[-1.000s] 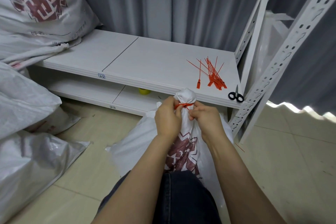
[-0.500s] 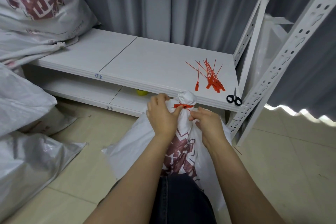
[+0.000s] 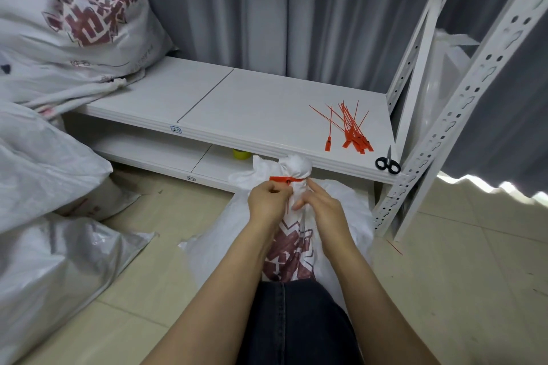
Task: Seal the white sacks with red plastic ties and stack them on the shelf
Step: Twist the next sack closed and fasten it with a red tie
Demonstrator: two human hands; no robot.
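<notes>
A white sack [image 3: 350, 216] with a dark red print stands on the floor between my knees, its neck bunched into a knob. A red plastic tie [image 3: 286, 179] runs round that neck, its flat tag sticking out to the left. My left hand [image 3: 267, 204] pinches the tie's thin tail just below the tag. My right hand [image 3: 321, 204] holds the neck of the sack from the right, fingers curled against the fabric. A bundle of spare red ties [image 3: 351, 130] lies on the white shelf [image 3: 237, 104] behind.
Black scissors [image 3: 388, 164] lie at the shelf's front right corner, beside the perforated metal upright [image 3: 462, 115]. A printed sack [image 3: 77, 18] lies on the shelf's left end. More white sacks [image 3: 44, 261] are heaped on the floor at left. A yellow object [image 3: 240, 154] sits on the lower shelf.
My left hand has shifted left and down, drawing the tie's tail through, and the red tag now sticks out left of the neck. My right hand has slid lower on the neck.
</notes>
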